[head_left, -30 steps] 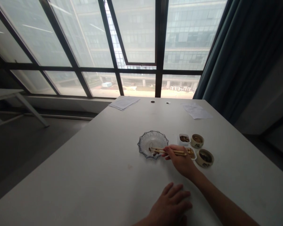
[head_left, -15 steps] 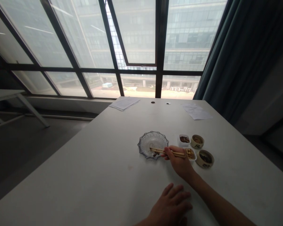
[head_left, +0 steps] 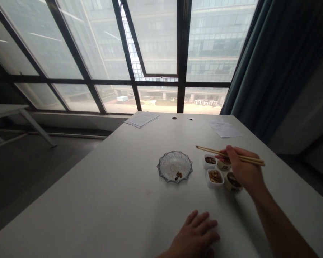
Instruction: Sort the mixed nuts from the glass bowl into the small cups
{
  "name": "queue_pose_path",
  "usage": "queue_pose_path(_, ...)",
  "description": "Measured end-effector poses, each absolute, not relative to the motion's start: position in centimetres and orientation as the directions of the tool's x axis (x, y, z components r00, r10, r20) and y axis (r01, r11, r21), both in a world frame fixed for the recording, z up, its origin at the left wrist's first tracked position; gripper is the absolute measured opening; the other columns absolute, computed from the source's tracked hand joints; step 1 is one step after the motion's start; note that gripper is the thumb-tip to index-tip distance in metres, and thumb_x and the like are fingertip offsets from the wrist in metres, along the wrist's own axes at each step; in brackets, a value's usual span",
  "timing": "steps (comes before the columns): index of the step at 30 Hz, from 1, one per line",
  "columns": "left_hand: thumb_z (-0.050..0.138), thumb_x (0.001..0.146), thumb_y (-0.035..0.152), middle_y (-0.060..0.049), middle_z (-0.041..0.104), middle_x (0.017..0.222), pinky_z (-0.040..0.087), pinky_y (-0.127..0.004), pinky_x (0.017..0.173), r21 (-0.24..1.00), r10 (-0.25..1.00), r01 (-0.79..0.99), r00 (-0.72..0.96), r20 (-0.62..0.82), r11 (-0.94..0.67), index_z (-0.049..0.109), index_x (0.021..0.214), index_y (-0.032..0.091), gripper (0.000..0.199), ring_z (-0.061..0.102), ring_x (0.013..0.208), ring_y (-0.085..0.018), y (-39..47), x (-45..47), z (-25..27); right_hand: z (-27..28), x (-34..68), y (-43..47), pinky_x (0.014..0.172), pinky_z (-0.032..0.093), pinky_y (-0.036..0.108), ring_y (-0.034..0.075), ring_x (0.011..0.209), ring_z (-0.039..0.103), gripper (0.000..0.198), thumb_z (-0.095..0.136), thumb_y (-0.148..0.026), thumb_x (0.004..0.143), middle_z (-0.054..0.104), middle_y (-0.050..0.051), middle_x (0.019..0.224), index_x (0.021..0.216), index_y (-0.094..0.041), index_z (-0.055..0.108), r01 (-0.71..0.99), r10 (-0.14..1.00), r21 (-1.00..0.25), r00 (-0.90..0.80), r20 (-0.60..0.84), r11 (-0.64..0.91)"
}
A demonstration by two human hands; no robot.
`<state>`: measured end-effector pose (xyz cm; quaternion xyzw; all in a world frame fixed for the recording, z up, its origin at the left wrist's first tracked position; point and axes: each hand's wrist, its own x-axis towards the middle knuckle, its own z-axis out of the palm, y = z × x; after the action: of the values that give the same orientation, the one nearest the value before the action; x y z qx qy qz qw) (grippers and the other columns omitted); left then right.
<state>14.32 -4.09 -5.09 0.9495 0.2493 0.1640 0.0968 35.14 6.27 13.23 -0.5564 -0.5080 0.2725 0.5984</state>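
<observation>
My right hand (head_left: 244, 168) grips a pair of wooden chopsticks (head_left: 212, 149), held above the small containers with the tips pointing left. Nothing shows between the tips. Beneath and beside it stand a white square cup (head_left: 210, 165) with dark brown pieces, a white square cup (head_left: 214, 184) with tan pieces, and two round beige bowls, one (head_left: 233, 185) in front and one (head_left: 224, 167) behind, both partly hidden by the hand. A scalloped clear glass bowl (head_left: 164, 175) holds a few brown pieces (head_left: 178, 175). My left hand (head_left: 195, 234) rests on the table near me, fingers spread.
The white table (head_left: 110, 193) reaches to the windows. A stack of papers (head_left: 141, 119) lies at its far left and loose sheets (head_left: 224, 128) at its far right. A dark curtain (head_left: 261, 71) hangs on the right; another table (head_left: 5, 109) stands at left.
My right hand has moved with the chopsticks from over the glass bowl, right and slightly up, to above the small containers. My left hand stays in place.
</observation>
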Motion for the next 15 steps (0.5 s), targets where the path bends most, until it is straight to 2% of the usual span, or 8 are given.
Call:
queue_pose_path(4, 0.052, 0.106, 0.043, 0.004, 0.051, 0.153, 0.027, -0.045, 0.123, 0.269, 0.511, 0.446, 0.818, 0.264, -0.854, 0.057, 0.127, 0.028, 0.027, 0.039, 0.146, -0.023, -4.0, 14.3, -5.1, 13.6, 38.7, 7.1, 0.056, 0.065, 0.032, 0.026, 0.060, 0.077, 0.038, 0.074, -0.055, 0.084, 0.079, 0.012, 0.078, 0.079, -0.017, 0.077, 0.303, 0.852, -0.931, 0.412, 0.322, 0.206)
queue_pose_path(10, 0.055, 0.105, 0.041, 0.003, 0.052, 0.152, 0.024, -0.045, 0.124, 0.304, 0.515, 0.436, 0.814, 0.269, -0.847, 0.057, 0.127, 0.028, 0.026, 0.040, 0.145, -0.023, -4.1, 14.3, -4.8, 12.3, 40.0, 8.2, 0.054, 0.064, 0.034, 0.029, 0.063, 0.077, 0.031, 0.076, -0.052, 0.082, 0.078, 0.008, 0.070, 0.074, -0.022, 0.077, 0.376, 0.913, -0.914, 0.299, 0.278, 0.155)
queue_pose_path(15, 0.056, 0.104, 0.040, 0.002, 0.052, 0.152, 0.023, -0.045, 0.125, 0.316, 0.521, 0.436, 0.809, 0.271, -0.842, 0.057, 0.127, 0.027, 0.026, 0.040, 0.145, -0.023, -4.3, 14.3, -4.8, 12.9, 39.2, 7.8, 0.053, 0.062, 0.032, 0.027, 0.063, 0.077, 0.033, 0.074, -0.054, 0.083, 0.078, 0.007, 0.071, 0.076, -0.023, 0.077, 0.393, 0.904, -0.907, 0.316, 0.289, 0.152)
